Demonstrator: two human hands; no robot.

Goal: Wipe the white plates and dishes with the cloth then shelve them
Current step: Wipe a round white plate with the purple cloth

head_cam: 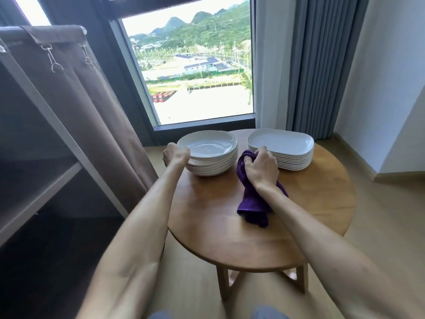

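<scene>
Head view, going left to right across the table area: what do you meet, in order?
Shelf unit → left hand on the rim of the round plates → round plate stack → purple cloth gripped by the right hand → oblong dish stack.

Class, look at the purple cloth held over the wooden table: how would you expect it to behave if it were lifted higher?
The purple cloth is probably floppy: it bunches in the right hand and droops onto the round table. It likely weighs little, since one hand holds it. Its folds suggest it would hang and swing rather than keep a shape.
</scene>
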